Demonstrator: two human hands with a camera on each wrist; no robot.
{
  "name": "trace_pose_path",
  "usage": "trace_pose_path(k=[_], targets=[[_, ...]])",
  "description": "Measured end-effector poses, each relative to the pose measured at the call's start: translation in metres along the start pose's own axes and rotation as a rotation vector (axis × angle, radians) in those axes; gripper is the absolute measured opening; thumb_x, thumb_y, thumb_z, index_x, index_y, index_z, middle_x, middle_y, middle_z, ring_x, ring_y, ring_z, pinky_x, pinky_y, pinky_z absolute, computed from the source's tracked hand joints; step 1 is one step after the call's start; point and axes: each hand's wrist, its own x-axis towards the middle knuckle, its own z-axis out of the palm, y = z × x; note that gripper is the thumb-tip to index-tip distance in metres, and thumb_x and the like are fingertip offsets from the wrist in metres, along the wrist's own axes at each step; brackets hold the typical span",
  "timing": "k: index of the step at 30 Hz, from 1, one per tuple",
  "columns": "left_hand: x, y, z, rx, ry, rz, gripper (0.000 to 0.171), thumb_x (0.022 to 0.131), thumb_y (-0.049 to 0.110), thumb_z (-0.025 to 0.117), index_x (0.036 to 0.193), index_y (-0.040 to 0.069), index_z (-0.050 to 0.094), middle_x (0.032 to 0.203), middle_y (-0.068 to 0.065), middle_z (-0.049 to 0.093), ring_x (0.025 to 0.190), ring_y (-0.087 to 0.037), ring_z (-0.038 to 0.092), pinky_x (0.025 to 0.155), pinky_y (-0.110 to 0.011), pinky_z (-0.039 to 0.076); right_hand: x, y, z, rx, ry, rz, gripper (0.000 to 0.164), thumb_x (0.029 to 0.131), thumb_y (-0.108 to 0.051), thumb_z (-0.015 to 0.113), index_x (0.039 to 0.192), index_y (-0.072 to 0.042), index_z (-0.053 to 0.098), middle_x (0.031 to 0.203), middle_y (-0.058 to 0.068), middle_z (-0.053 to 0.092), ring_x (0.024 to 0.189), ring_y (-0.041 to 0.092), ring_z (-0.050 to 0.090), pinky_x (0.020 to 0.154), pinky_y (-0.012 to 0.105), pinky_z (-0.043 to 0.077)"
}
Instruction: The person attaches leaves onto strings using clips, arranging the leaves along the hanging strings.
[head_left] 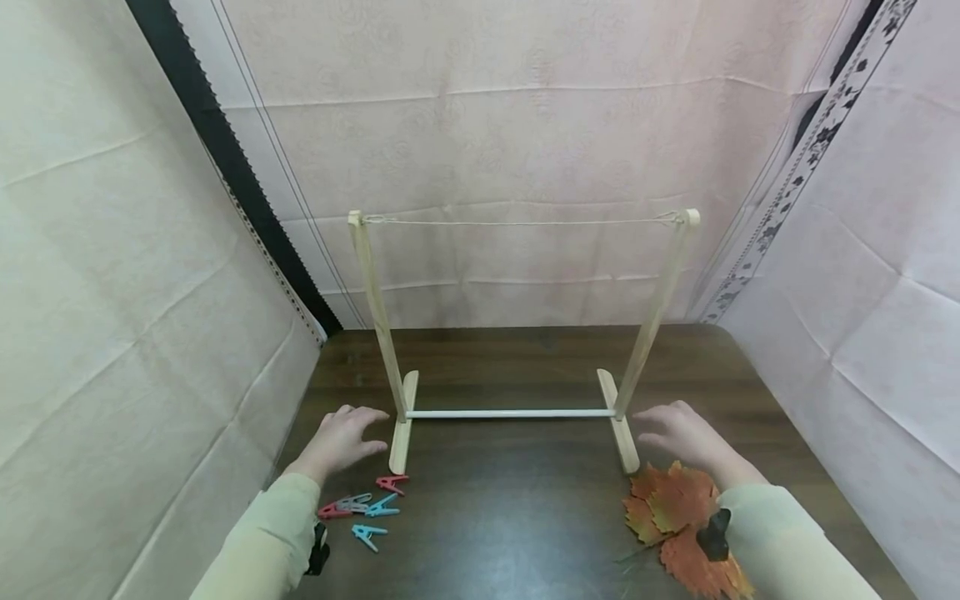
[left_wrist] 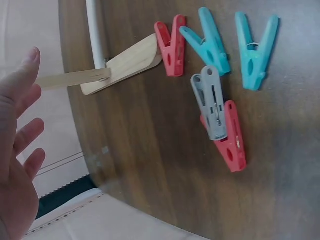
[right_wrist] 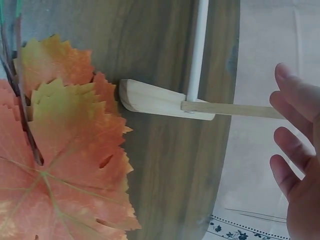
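Observation:
A wooden stand with two upright posts (head_left: pixel 378 321), flat feet (head_left: pixel 402 433) and a white crossbar (head_left: pixel 510 413) sits on the table, a thin string (head_left: pixel 517 223) tied between the post tops. My left hand (head_left: pixel 337 442) hovers beside the left post, fingers spread and holding nothing. On the other side, my right hand (head_left: pixel 686 435) is near the right post (head_left: pixel 656 321), loosely extended and empty. Clothespins lie below my left hand: red (left_wrist: pixel 172 47), blue (left_wrist: pixel 256 50) and a grey one (left_wrist: pixel 212 102) lying on a red one (left_wrist: pixel 232 142). Orange artificial leaves (right_wrist: pixel 75 165) lie under my right forearm.
The brown table (head_left: pixel 510 500) ends at a back edge behind the stand. Pale cloth hangs at the back (head_left: pixel 525 150), left (head_left: pixel 150 292) and right (head_left: pixel 870 292). Dark bands run along the left and right cloth seams.

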Motion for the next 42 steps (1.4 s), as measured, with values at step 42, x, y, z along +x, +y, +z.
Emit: trace_pose_path(k=[42], targets=[[-0.009, 0.003, 0.097, -0.094, -0.110, -0.051, 0.038, 0.070, 0.022, 0.081, 0.105, 0.018, 0.066, 0.100, 0.005, 0.060, 0.086, -0.020, 0.048, 0.069, -0.043, 0.037, -0.056, 0.029, 0.051, 0.326, -0.422, 0.038, 0.035, 0.093, -0.025, 0.059, 0.120, -0.003, 0.062, 0.116, 0.015, 0.062, 0.106, 0.037, 0.057, 0.079, 0.045, 0.049]])
